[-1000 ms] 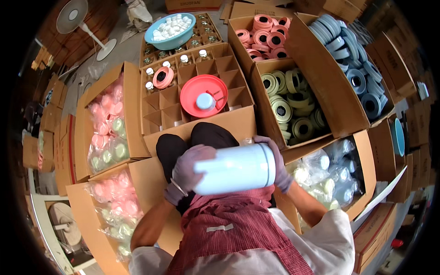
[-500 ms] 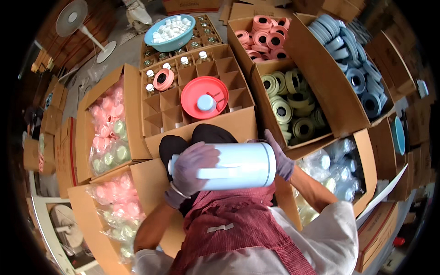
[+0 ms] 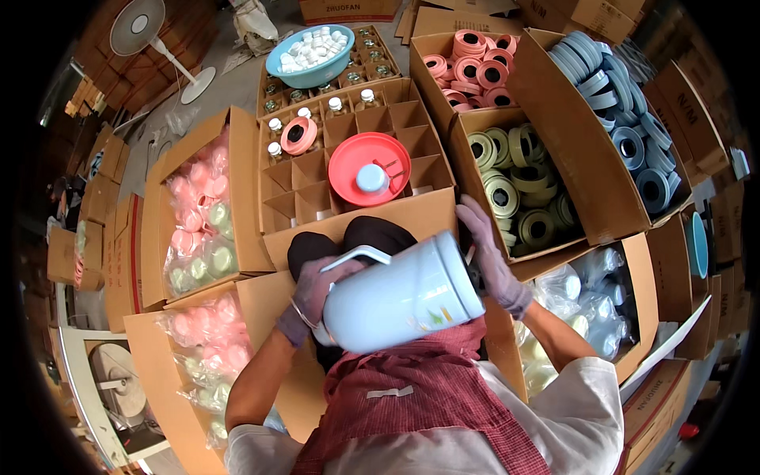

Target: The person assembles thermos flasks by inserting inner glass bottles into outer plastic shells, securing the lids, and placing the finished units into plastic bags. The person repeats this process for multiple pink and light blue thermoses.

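Observation:
A light blue vacuum jug lies tilted across my lap, its handle turned up and away from me. My gloved left hand is closed round its left end, beside the handle. By the wider right end, my gloved right hand has its fingers stretched out; whether the palm touches the jug is hidden. Beyond my knees, a red dish with a light blue cap in it rests on a divided carton. A pink ring-shaped part sits there near several white-capped glass bottles.
A blue basin of small white caps stands behind. To the right, cartons hold pink rings, pale green rings and blue rings. Bagged pink and green parts fill cartons on the left. A fan stands far left.
The jug has turned from level to tilted, its right end rising; its handle has swung from the near face to the far side. My right-hand fingers now stand away from its end.

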`<state>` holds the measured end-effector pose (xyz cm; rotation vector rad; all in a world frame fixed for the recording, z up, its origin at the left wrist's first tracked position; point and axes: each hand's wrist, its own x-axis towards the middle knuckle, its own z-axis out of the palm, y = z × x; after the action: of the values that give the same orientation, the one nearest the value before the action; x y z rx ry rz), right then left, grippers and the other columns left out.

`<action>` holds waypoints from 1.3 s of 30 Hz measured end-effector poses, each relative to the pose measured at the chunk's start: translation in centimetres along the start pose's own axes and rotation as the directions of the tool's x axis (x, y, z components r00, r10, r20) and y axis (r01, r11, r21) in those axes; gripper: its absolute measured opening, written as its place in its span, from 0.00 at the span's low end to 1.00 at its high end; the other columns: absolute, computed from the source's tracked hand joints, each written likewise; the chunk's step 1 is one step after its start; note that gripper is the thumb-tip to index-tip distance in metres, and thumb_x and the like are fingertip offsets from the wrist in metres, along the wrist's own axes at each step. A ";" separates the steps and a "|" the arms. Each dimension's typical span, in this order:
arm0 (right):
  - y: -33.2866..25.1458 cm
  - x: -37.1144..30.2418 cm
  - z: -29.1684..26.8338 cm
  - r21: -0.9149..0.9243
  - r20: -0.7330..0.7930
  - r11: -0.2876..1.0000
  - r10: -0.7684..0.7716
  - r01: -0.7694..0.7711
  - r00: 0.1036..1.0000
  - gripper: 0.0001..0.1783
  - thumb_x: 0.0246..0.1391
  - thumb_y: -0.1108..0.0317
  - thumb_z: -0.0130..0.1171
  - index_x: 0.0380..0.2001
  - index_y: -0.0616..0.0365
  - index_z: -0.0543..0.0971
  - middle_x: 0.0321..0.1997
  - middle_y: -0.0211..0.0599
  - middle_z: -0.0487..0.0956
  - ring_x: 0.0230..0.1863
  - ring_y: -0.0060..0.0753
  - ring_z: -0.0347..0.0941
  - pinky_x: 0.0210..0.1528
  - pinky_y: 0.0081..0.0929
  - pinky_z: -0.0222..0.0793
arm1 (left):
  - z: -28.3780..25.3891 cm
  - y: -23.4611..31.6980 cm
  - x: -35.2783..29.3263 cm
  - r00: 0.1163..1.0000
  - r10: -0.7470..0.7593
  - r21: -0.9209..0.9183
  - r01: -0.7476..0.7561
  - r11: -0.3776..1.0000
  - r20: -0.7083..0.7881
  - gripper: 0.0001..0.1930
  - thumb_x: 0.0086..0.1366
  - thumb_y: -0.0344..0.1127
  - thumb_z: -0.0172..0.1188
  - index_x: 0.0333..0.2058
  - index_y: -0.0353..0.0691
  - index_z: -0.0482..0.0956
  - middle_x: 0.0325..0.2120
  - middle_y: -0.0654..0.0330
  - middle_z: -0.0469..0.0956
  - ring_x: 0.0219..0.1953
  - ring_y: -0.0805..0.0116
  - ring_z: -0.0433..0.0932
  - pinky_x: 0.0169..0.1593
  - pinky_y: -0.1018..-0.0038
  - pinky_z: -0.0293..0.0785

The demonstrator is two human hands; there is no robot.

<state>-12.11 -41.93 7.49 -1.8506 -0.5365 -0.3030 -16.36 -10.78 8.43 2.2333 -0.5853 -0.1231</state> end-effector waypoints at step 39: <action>3.7 -0.3 3.6 0.742 0.464 0.178 0.559 -0.646 0.687 0.32 0.66 0.54 0.48 0.69 0.51 0.56 0.56 0.36 0.72 0.55 0.30 0.72 0.56 0.25 0.69 | 0.1 3.0 2.3 0.904 0.211 0.201 -0.143 0.969 -0.371 0.13 0.56 0.27 0.53 0.38 0.33 0.82 0.39 0.54 0.83 0.44 0.55 0.81 0.60 0.59 0.70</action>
<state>-10.72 -39.58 3.06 -0.8642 0.0941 0.5676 -15.43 -13.59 10.85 2.2659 -0.5902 0.4744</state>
